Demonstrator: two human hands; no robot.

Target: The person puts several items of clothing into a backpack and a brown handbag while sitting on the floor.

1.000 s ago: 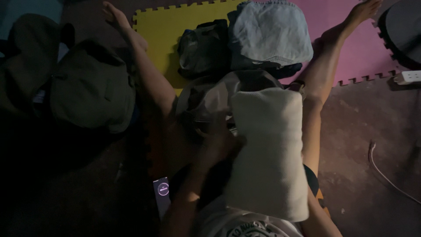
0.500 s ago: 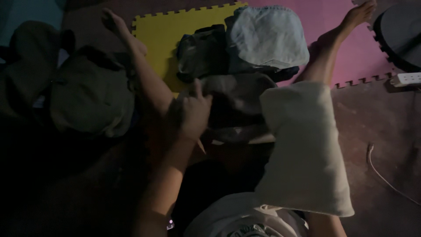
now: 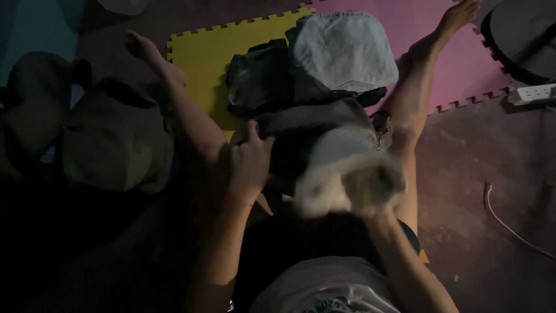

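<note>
Left hand: our left hand [image 3: 250,165] sits at centre frame, fingers [image 3: 253,130] curled onto the edge of a dark grey garment [image 3: 307,124].
Right hand: our right hand [image 3: 387,184] is blurred, right of centre, buried in a cream folded towel [image 3: 341,174]; fingers seem clenched on it.
Towel: it lies over the grey garment, between our legs.
Stack: a pale blue folded garment [image 3: 344,52] and a dark bag-like bundle [image 3: 258,75] rest in the upper middle, on a yellow foam mat [image 3: 197,52] and a pink foam mat [image 3: 457,64].
Left side: an olive clothes pile [image 3: 116,139].
</note>
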